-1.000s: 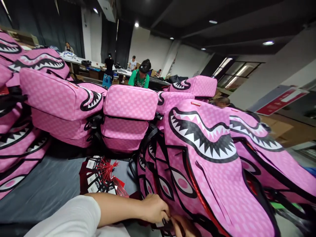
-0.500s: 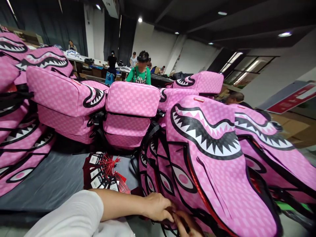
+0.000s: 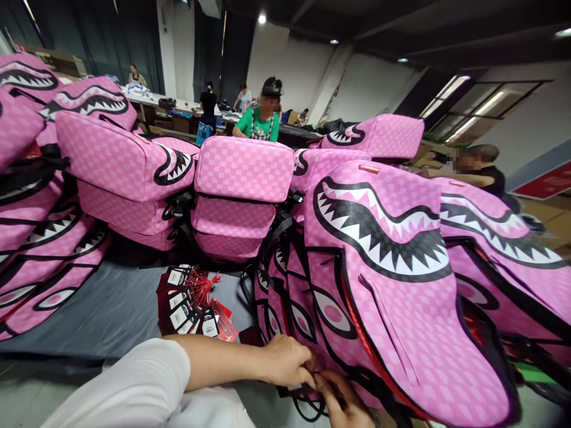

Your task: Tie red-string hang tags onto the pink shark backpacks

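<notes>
My left hand reaches in from the left, its fingers bent in a pinch low against the side of a pink backpack. Close by, my right hand has thumb and fingers closed near the left fingertips. Whatever lies between the fingertips is too small and too covered to name. This backpack has a printed shark mouth, an eye and a red-edged zip, and it leans with several like it. Left of my hands, a fan of dark hang tags with red strings lies on the grey table cover.
More pink backpacks are stacked along the far side, and another pile stands at the left. A person in green is behind the stacks; another person is at the right. Black straps hang below my hands.
The view has turned slightly, and the person at the right shows more fully. Both hands stay together at the backpack's lower side, with only small finger movement.
</notes>
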